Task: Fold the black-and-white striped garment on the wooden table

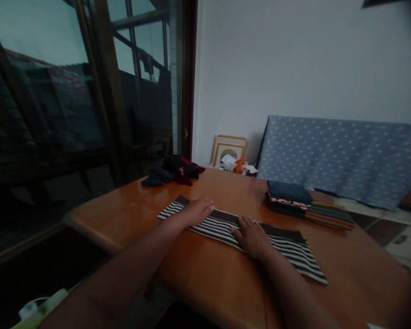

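Striped cloth (287, 251) lies flat, dark band along far edge. Left hand (197, 211) and right hand (251, 237) press it, fingers extended flat. Table (208, 274) bare near.

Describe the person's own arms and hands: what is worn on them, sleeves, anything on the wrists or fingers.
Both forearms come in bare from the bottom edge, with no sleeve showing as far as the picture reaches. The left hand and right hand are ungloved. No watch, bracelet or ring can be made out, though the room is dim and the picture slightly blurred, so small items could be missed.
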`<state>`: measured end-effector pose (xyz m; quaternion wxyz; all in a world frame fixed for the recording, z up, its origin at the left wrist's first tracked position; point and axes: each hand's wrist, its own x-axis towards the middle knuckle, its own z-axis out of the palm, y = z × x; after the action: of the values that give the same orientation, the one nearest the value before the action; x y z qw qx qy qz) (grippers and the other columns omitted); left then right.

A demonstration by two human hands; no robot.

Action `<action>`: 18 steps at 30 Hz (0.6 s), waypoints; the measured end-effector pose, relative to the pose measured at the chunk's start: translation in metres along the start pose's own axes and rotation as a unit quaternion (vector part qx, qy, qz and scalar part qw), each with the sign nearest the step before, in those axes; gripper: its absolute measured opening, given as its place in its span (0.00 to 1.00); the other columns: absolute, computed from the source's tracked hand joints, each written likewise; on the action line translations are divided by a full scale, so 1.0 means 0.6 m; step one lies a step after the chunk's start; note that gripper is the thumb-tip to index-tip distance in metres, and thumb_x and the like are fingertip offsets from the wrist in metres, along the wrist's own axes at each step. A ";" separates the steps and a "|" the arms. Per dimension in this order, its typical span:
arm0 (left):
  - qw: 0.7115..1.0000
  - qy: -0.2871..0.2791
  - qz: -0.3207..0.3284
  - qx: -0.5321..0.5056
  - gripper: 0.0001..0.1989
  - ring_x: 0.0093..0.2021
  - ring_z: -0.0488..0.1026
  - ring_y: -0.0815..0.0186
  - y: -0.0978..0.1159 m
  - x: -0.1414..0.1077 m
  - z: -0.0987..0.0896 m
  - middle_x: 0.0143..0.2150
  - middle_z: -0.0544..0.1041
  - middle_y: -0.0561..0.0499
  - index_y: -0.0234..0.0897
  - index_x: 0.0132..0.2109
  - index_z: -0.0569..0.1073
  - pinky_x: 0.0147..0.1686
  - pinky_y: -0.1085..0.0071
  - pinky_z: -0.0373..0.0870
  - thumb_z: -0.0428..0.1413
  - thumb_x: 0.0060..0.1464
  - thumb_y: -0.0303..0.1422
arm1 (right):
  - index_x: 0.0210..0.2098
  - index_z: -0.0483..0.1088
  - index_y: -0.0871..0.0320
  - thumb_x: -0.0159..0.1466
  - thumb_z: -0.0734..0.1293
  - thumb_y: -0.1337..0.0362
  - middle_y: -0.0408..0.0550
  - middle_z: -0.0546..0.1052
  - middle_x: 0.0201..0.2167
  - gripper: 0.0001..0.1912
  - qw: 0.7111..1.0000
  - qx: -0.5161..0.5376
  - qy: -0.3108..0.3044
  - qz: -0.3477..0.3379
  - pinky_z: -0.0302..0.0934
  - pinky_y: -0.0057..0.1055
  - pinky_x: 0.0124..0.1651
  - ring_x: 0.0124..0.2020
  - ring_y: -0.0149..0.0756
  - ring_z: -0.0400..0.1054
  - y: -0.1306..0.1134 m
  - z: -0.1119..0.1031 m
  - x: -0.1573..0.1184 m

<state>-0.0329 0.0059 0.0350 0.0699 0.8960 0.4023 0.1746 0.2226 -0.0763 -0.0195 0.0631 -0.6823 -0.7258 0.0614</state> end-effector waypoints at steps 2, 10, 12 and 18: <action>1.000 0.002 0.026 -0.009 0.23 0.64 0.67 0.59 0.032 0.023 0.018 0.63 0.73 0.46 0.41 0.62 0.70 0.65 0.58 0.56 0.41 0.69 0.43 | 0.72 0.51 0.65 0.69 0.48 0.38 0.58 0.53 0.72 0.44 1.000 0.003 0.000 0.001 0.34 0.46 0.72 0.74 0.50 0.41 -0.002 -0.003 -0.002; 0.999 -0.042 0.020 0.001 0.20 0.58 0.72 0.55 0.075 0.068 0.080 0.57 0.77 0.43 0.37 0.57 0.75 0.58 0.62 0.65 0.48 0.64 0.38 | 0.70 0.54 0.66 0.70 0.52 0.41 0.59 0.55 0.71 0.41 0.999 0.039 0.021 -0.005 0.37 0.44 0.72 0.73 0.49 0.44 -0.001 -0.008 -0.004; 0.999 -0.036 0.021 0.002 0.19 0.58 0.72 0.55 0.073 0.065 0.089 0.56 0.78 0.43 0.38 0.56 0.75 0.59 0.60 0.64 0.48 0.64 0.38 | 0.69 0.56 0.67 0.71 0.52 0.44 0.59 0.57 0.71 0.39 0.997 0.064 0.037 -0.007 0.40 0.42 0.72 0.73 0.48 0.47 0.003 -0.010 -0.002; 0.999 -0.027 -0.006 0.021 0.19 0.59 0.70 0.52 0.068 0.063 0.100 0.57 0.76 0.42 0.38 0.55 0.73 0.63 0.49 0.57 0.46 0.65 0.39 | 0.66 0.63 0.66 0.72 0.53 0.52 0.58 0.65 0.66 0.31 0.989 0.113 0.094 0.026 0.49 0.35 0.69 0.69 0.43 0.57 0.024 -0.026 -0.004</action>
<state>0.0410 0.0079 0.0000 0.0630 0.8994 0.4088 0.1412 0.2396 -0.0775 -0.0064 0.2063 -0.6920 -0.6871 0.0803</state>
